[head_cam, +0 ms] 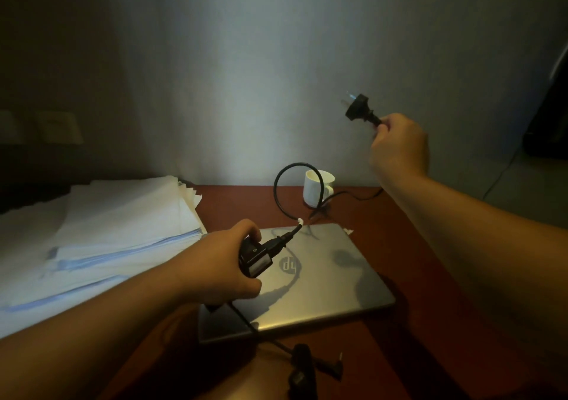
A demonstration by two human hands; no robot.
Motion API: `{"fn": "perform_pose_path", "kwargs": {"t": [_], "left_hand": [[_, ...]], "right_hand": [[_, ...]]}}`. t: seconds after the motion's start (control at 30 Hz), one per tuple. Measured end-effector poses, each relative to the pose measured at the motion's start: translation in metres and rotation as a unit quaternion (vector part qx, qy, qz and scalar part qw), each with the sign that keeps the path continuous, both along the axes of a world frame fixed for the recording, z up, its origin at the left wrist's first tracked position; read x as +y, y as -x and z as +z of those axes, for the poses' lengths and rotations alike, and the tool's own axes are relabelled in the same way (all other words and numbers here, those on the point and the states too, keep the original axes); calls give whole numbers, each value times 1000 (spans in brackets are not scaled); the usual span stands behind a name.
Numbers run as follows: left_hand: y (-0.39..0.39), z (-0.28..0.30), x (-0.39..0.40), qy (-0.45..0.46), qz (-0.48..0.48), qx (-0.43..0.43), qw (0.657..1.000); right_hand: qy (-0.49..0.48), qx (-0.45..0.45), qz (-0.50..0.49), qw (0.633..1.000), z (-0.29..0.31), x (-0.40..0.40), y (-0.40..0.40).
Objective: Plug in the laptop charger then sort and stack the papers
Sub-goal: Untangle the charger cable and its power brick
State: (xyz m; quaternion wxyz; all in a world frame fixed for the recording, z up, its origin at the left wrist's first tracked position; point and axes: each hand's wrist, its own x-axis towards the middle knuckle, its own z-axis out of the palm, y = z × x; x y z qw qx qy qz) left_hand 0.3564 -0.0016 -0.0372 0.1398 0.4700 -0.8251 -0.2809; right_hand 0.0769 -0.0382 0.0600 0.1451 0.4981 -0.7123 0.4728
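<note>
Right hand (399, 147) pinches the cord behind the plug (358, 107), prongs raised toward the wall, likely seeking a socket. Left hand (221, 264), fingers clamped on the adapter (255, 258), keeps it over the laptop (322, 279). Papers (101, 233) unsorted on the desk (430, 292).

Dim scene; single light pools on wall (246, 92) centre, corners fall dark, hard shadows cross laptop (322, 276) lid, wide-angle edge distortion

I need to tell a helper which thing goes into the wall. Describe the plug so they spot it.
Start at the white mug by the wall. Above and right of it, the right hand holds a cable in the air. The plug is the black head with metal prongs.
</note>
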Motion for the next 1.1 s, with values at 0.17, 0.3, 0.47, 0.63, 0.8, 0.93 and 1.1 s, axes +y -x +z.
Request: {"fn": "perform_pose_path", "kwargs": {"t": [0.17, 0.3, 0.47, 0.63, 0.8, 0.93, 1.1], "left_hand": [[-31, 5, 10, -8, 33, 25, 999], [-56, 6, 14, -38, 73, 88, 993], [-83, 1, 14, -68, 131, 181, 972], [-101, -5, 15, -89, 212, 283, 931], [-111, -13, 12, -114, 290, 374, 873], [-115, -19, 11, -130, 331, 446, 821], [-115, -26, 9, -130, 384, 520, 752]], "right_hand": [[29, -25, 74, 997, 12, -7, -49], [51, -38, 111, 992, 16, -22, -91], [63, -99, 173, 978, 16, -51, -142], [55, -196, 235, 950, 6, -84, -189], [33, -305, 276, 911, -13, -117, -229], [-3, -394, 298, 869, -35, -144, -256], [-72, -389, 319, 861, -63, -164, -279]]}}
